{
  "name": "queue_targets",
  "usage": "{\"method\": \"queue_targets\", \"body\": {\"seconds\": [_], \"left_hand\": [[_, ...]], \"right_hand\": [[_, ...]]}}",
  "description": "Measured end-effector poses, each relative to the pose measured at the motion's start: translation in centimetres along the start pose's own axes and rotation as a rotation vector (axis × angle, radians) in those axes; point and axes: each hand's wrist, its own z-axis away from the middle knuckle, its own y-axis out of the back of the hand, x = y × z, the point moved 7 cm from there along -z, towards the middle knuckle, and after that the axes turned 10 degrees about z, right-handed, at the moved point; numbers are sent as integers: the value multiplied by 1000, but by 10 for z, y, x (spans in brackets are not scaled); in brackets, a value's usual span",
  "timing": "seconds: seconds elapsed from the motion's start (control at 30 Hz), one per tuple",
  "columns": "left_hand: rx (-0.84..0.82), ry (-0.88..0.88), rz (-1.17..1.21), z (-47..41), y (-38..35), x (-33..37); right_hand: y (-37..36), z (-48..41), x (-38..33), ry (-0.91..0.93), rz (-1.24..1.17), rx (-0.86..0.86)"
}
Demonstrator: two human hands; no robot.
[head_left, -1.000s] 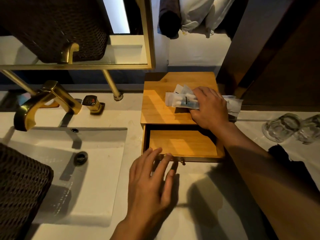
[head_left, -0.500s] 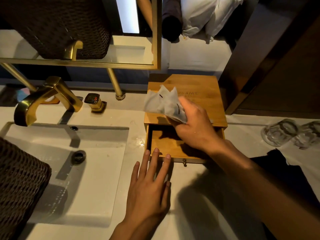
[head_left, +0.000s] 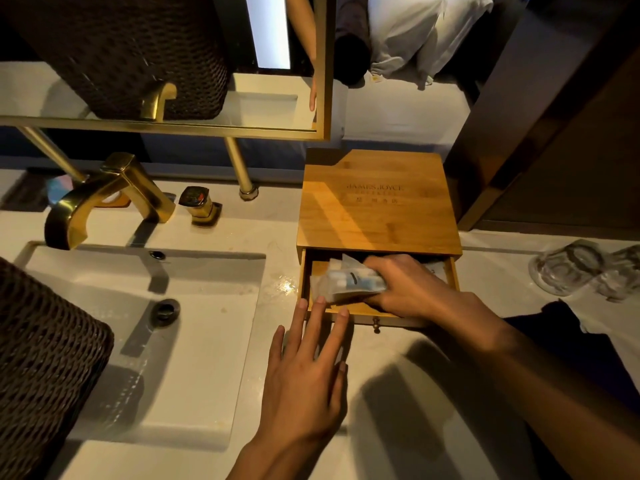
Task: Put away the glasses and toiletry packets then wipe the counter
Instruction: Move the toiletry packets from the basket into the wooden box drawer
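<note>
Far left: a dark woven basket (head_left: 45, 358) stands at the near left edge, overlapping the white sink (head_left: 207, 341). The sink's drain (head_left: 166, 310) is visible in the basin. A gold tap (head_left: 104, 199) stands on the bench (head_left: 242, 230) behind the basin, with a small gold handle (head_left: 200, 206) just beside it to the right. Above, a gold-framed mirror (head_left: 322, 64) reflects the basket and tap.

Centre: the left hand (head_left: 304, 379) lies flat over the bench, fingers spread and holding nothing; its fingertips (head_left: 321, 301) touch the front edge of the open drawer (head_left: 450, 268).

Centre right: a wooden box (head_left: 377, 202) with faint lettering on its lid stands on the bench against the back wall. Its drawer is pulled out towards the viewer, a small knob (head_left: 376, 324) on the front. The right hand (head_left: 412, 289) reaches inside the drawer, closed around the toiletry packets (head_left: 346, 284), which lie within the drawer at its left part. Whether the packets rest on the drawer floor cannot be told.

Right: a dark cloth (head_left: 568, 337) lies on the bench, partly under the right forearm. Beyond it, two clear glasses (head_left: 568, 268) stand side by side on the bench near the right edge, well apart from the box.
</note>
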Motion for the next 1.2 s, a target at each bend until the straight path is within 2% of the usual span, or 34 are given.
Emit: {"method": "queue_targets", "body": {"seconds": [0.1,0.23,0.4,0.5,0.6,0.7,0.83,1.0,1.1,1.2], "left_hand": [[-39,21,-17,-1,3,1],[-59,42,-7,-4,16,8],[-19,-93,-11,-20,39,32],[-147,-117,8,-45,30,41],[-293,-69,-54,-77,17,37],[-305,-6,-112,-105,21,32],[-311,-12,-131,-109,27,33],[-382,-74,-84,-76,18,30],[-329,-79,-145,-83,18,31],[-347,-51,-145,-90,17,29]], "right_hand": [[-1,-2,3,-51,-11,4],[4,10,-3,-40,-146,-68],[5,59,8,-134,-69,37],[-15,71,11,-146,-31,-89],[-22,60,11,-125,-106,-153],[-15,41,14,-140,-239,-133],[-8,32,8,-144,-169,-79],[-12,66,-2,-113,16,-109],[-8,63,-1,-133,-42,-78],[-13,53,1,-157,-42,-167]]}}
